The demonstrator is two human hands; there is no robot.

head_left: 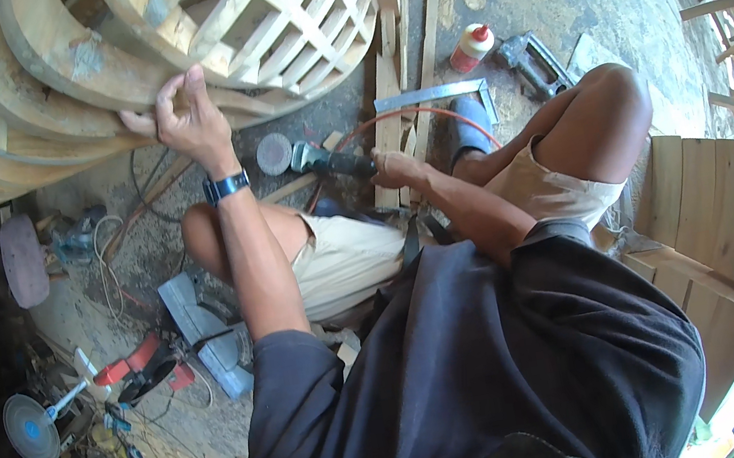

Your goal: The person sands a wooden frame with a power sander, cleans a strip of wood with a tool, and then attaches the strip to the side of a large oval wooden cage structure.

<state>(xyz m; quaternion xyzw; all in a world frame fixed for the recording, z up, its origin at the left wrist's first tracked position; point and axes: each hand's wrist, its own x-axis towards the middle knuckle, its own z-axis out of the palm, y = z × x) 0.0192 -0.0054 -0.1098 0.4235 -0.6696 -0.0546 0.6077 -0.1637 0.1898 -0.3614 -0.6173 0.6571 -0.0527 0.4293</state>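
Note:
A big curved wooden frame (102,67) with ribs and a lattice panel (293,18) fills the top left. My left hand (192,122), with a dark watch on its wrist, grips the frame's lower curved edge, fingers bent against the wood. An angle grinder (331,159) with a teal and black body is in my right hand (398,168), which is wrapped round its rear end. The grinder's round grey disc (274,153) points left, just below the frame and apart from it. I cannot tell whether the disc is spinning.
An orange cord (368,120) arches past a metal square (432,94). A glue bottle (472,46) and a metal tool (534,63) lie beyond my leg. Wooden strips (424,16) lie on the floor. Left are a red-and-black machine (142,365), a fan (32,431) and scrap wood.

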